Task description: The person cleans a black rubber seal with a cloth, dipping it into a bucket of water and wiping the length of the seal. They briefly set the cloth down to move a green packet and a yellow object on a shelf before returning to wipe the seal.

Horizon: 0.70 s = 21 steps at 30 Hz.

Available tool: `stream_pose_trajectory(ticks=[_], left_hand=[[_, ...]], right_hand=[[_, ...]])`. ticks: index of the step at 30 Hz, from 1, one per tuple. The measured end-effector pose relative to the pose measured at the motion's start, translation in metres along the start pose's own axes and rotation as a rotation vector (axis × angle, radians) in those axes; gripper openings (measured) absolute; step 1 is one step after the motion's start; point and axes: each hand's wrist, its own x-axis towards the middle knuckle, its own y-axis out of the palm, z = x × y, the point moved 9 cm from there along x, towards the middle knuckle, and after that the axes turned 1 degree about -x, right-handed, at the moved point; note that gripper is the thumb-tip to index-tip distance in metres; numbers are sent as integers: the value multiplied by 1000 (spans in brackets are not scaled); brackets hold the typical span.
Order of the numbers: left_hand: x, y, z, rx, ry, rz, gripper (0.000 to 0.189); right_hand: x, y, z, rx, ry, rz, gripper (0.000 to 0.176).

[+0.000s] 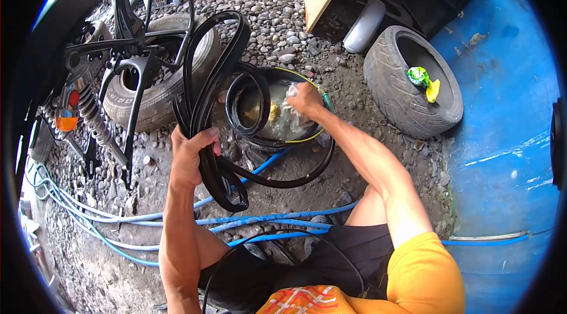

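Black rubber tubing looped in the left hand, with a coil in the basin

From where I stand, it is glossy and dark, wet-looking, gathered into long, flattish loops. The left hand is clamped around the bunch; tall loops rise above that fist, shorter bends hang just below it, and one strand sweeps out to its right. A rounded coil of the same black stuff sits in a round dark basin, beyond the left hand and to its right.

The right hand is over the basin, its fingers curled around a pale clump, exact nature unclear. Cloudy water lies under it, and a yellow lump is just to its left. Blue hoses run across the ground nearer the person than either hand; a worn tyre lies well to the right hand's right.
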Motion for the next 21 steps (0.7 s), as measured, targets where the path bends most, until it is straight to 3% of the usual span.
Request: stream_pose_trajectory(ticks=[3, 6, 10, 13, 16, 20, 21], left_hand=[[1, 2, 2, -21, -8, -3, 14], [1, 4, 4, -38, -4, 13, 15], [-6, 8, 0, -55, -6, 36, 16], [-5, 12, 0, -101, -10, 69, 15], [0, 7, 9, -111, -19, 47, 16], [-3, 10, 9, -122, -29, 39, 17], [-3, 12, 8, -125, -19, 65, 18]], right_hand=[[3, -34, -8, 268, 117, -147, 26], [4, -57, -24, 234, 148, -313, 21], [0, -69, -32, -251, 242, 8, 33], [-12, -72, -43, -280, 338, 154, 50], [-27, -79, -48, -88, 486, 260, 49], [-32, -57, -92, 82, 514, 361, 34], [-40, -42, -102, 347, 610, 446, 22]])
